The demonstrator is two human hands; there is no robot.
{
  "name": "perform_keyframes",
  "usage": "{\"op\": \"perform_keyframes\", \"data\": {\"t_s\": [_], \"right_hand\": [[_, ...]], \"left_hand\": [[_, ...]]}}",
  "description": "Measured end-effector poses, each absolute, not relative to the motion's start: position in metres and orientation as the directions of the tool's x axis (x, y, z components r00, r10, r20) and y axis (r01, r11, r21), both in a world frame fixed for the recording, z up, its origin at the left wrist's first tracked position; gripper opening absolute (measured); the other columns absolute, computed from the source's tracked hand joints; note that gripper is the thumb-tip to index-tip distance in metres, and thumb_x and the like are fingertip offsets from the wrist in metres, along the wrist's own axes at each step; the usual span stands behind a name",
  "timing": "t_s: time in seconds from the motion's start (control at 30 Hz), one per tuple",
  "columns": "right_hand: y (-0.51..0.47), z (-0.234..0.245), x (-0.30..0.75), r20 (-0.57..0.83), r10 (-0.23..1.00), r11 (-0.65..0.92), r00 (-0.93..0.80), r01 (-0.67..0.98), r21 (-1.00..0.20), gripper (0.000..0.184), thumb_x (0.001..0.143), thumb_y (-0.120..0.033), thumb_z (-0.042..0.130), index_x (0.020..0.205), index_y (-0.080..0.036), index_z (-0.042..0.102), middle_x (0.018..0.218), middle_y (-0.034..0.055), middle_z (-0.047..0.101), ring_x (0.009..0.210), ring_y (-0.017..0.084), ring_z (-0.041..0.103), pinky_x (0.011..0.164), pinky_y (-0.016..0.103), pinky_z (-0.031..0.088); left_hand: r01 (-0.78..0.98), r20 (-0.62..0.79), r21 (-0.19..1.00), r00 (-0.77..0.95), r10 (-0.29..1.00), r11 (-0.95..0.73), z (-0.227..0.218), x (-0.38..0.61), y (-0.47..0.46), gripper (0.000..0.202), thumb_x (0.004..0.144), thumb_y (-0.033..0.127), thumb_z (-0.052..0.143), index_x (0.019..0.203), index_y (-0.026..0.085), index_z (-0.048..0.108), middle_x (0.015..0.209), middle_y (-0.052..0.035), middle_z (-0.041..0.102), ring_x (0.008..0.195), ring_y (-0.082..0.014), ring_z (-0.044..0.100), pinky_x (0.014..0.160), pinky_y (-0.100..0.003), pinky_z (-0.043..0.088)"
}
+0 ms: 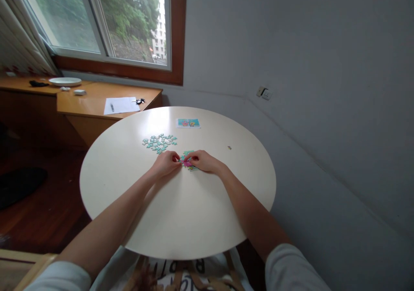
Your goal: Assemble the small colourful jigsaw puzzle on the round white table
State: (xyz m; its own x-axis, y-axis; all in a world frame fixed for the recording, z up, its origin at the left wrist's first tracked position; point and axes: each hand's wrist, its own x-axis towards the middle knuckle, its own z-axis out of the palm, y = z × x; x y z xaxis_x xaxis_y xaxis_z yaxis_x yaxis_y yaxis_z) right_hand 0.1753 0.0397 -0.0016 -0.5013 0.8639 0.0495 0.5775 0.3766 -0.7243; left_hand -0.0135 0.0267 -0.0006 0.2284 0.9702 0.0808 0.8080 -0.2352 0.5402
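A partly joined jigsaw puzzle, pink, green and yellow, lies flat on the white oval table. At its left edge my left hand has thumb and forefinger pinched together on what looks like a small puzzle piece. My right hand rests over the puzzle's right side, its fingertips closed down on the pink part and hiding some of it. Just beyond my left hand is a spread of loose pale green puzzle pieces. A picture card with a blue scene lies farther back.
One stray puzzle piece sits on the right of the table. Behind on the left, a wooden desk holds paper, keys and a white plate. A grey wall borders the right side.
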Motion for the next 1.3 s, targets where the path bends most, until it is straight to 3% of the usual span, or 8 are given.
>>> {"op": "perform_keyframes", "data": {"t_s": [0.33, 1.3], "right_hand": [[0.04, -0.002, 0.176, 0.037, 0.86, 0.386, -0.51, 0.6, -0.701, 0.03, 0.077, -0.014, 0.051, 0.096, -0.016, 0.074, 0.058, -0.0038, 0.048, 0.054, 0.006, 0.033, 0.055, 0.022, 0.027], [0.035, 0.004, 0.17, 0.018, 0.878, 0.377, -0.479, 0.667, -0.643, 0.023, 0.077, -0.013, 0.055, 0.09, -0.016, 0.073, 0.06, -0.0034, 0.049, 0.056, 0.007, 0.038, 0.057, 0.021, 0.029]], "left_hand": [[0.815, 0.075, 0.533, 0.224, 0.972, -0.229, 0.0, -0.013, 0.027, 0.023, 0.069, 0.031, 0.06, 0.085, 0.017, 0.07, 0.075, -0.0037, 0.069, 0.071, -0.0188, 0.061, 0.061, -0.026, 0.041], [0.809, 0.084, 0.535, 0.236, 0.968, -0.244, 0.005, -0.014, 0.024, 0.02, 0.069, 0.032, 0.061, 0.081, 0.019, 0.069, 0.076, -0.0032, 0.069, 0.073, -0.0189, 0.061, 0.061, -0.026, 0.041]]}}
